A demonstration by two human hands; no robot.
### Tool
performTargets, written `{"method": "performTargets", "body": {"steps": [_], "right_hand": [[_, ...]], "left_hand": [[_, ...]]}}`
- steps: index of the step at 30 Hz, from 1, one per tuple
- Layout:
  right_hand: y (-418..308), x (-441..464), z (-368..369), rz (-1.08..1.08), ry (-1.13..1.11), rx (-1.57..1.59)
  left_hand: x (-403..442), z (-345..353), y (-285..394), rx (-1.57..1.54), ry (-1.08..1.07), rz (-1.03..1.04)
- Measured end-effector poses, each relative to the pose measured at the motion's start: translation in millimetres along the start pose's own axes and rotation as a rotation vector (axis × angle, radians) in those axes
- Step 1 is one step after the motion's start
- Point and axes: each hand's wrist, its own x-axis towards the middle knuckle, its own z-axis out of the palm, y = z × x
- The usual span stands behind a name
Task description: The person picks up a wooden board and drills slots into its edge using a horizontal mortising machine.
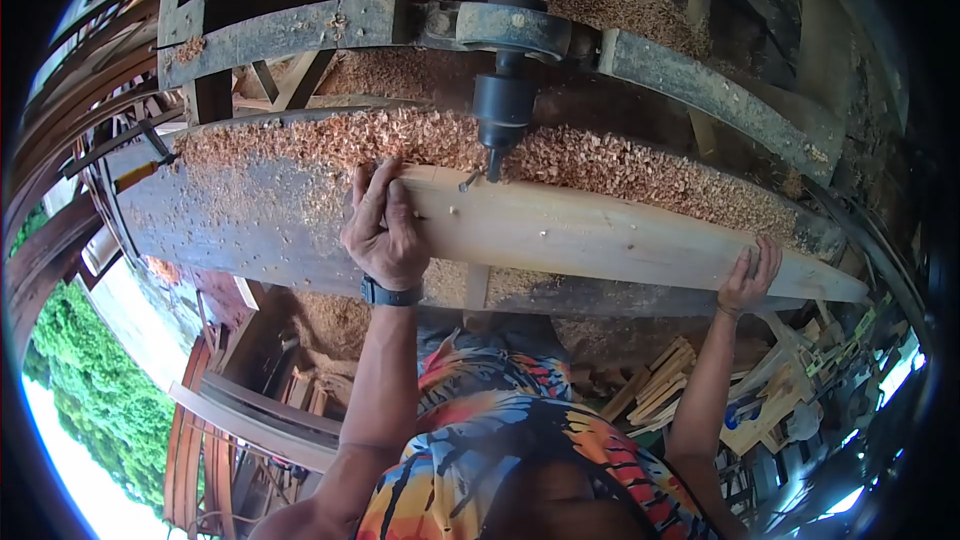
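A long pale wooden board (580,230) lies flat on the wood-topped table (250,240), narrowing toward the right. My left hand (388,235), with a dark watch at the wrist, grips its left end, fingers curled toward the far edge. Farther right, my right hand (748,280) holds the near edge with its fingers on the top face. Above the far edge hangs a dark spindle (503,105) with a narrow cutting bit (494,162) pointing down close to the board. A short metal pin (468,181) stands just left of the bit. Contact between bit and wood cannot be made out.
Wood shavings (640,175) are heaped along the table's far side. A heavy beam (300,35) carries the spindle across the back. A clamp (140,172) sits at the left end. Wood strips (660,380) are piled below right, and long timbers (80,90) stack at left.
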Motion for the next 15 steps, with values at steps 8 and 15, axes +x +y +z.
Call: {"method": "performTargets", "body": {"steps": [8,15], "right_hand": [[3,5,7,-0.035,0.071,0.037],[7,-14,3,-0.117,0.099,0.021]], "left_hand": [[-5,5,-11,-0.326,0.002,-0.139],[-32,-7,-11,-0.07,0.083,-0.053]]}}
